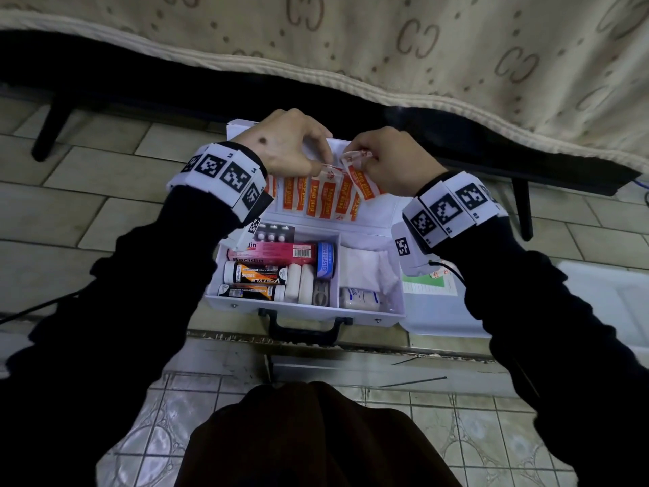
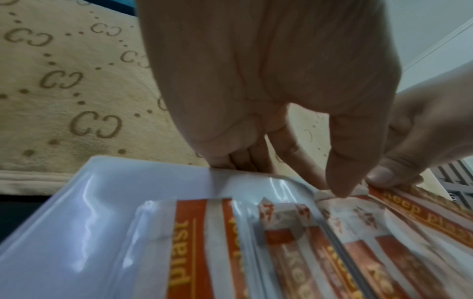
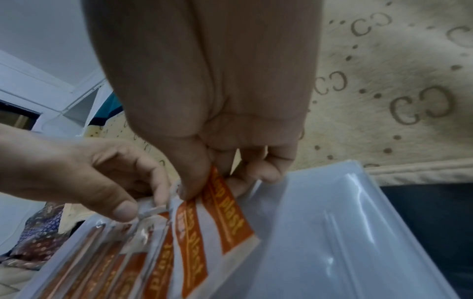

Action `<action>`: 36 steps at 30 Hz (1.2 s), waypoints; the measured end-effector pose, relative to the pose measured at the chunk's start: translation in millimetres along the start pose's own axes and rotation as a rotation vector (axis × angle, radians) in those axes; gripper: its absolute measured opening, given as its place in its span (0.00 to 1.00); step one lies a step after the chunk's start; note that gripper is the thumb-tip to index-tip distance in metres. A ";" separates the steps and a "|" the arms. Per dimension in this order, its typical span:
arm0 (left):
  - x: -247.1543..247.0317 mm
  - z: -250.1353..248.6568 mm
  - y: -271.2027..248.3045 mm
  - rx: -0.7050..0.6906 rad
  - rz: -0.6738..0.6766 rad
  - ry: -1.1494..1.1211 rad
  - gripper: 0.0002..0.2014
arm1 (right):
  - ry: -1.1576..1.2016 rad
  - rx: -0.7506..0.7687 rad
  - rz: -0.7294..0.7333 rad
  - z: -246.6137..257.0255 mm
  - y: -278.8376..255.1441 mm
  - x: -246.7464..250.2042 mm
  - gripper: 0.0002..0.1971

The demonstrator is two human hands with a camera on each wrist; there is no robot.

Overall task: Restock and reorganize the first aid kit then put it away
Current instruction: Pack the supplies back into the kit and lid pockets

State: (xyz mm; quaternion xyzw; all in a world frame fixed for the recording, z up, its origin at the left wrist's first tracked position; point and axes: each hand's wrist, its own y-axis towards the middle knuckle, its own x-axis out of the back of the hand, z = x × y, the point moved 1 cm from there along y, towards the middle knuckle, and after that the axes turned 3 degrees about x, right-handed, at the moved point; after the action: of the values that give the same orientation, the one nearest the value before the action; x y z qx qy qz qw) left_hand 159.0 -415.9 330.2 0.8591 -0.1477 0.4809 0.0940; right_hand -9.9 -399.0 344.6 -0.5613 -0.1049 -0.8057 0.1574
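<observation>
The white first aid kit (image 1: 305, 309) lies open on the tiled floor, its lid (image 1: 381, 214) tilted back. Orange-and-white "Keep plast" plaster strips (image 1: 316, 200) stand in a row in the lid's clear pocket (image 2: 84, 232). My left hand (image 1: 318, 159) pinches the top of one strip in the row (image 2: 330, 199) between thumb and forefinger. My right hand (image 1: 361, 163) pinches two loose strips (image 3: 225, 212) just right of it, their lower ends hanging over the lid (image 3: 332, 232). The two hands nearly touch.
The kit's base holds a pink Bacidin box (image 1: 277, 253), orange-labelled tubes (image 1: 256, 274), a blue plaster roll (image 1: 325, 260), white rolls and gauze (image 1: 365, 268). A bed with a beige blanket (image 1: 421, 47) overhangs behind. A flat white container (image 1: 442, 311) lies to the right.
</observation>
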 end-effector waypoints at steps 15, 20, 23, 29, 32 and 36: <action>-7.8 -5.4 -1.3 -0.017 -0.008 0.049 0.10 | 0.330 -0.038 -0.469 -21.2 1.3 6.4 0.07; -9.1 -6.8 -2.3 -0.018 -0.040 0.040 0.08 | 0.311 -0.051 -0.459 -17.2 -1.7 -5.9 0.06; -7.7 -7.2 -2.8 -0.012 -0.033 0.027 0.06 | 0.282 -0.035 -0.409 -14.3 -2.6 -11.2 0.06; -9.0 -7.2 -2.5 -0.017 -0.062 0.026 0.07 | 0.153 -0.039 -0.196 -10.8 -2.0 -12.9 0.08; -9.7 -7.7 -2.5 -0.023 -0.075 0.036 0.07 | 0.065 -0.042 -0.079 -9.4 0.7 -12.8 0.11; -10.3 -8.1 -2.4 -0.022 -0.076 0.042 0.07 | 0.000 -0.051 -0.053 -9.9 3.3 -22.7 0.13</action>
State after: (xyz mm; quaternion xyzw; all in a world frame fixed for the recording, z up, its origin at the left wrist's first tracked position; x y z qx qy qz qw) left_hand 148.3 -409.5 325.5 0.8527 -0.1181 0.4933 0.1248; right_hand -10.0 -402.4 319.9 -0.5622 -0.0992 -0.8120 0.1216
